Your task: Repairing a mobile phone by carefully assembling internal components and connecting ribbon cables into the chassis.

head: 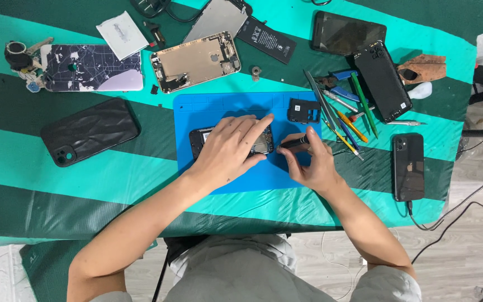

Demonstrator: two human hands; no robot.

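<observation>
An opened black phone (199,138) lies on the blue work mat (219,106), mostly covered by my left hand (233,146), which presses flat on it with fingers spread. My right hand (311,162) grips a thin black screwdriver (293,143), its tip pointing at the phone's right end. A small black phone part (303,110) rests on the mat just behind the right hand.
Several screwdrivers and pry tools (345,114) lie right of the mat. A gold phone shell (195,61), a battery (266,39), a black phone case (89,132), a patterned case (91,68), and black phones (382,81) (408,166) surround it on the green striped cloth (57,162).
</observation>
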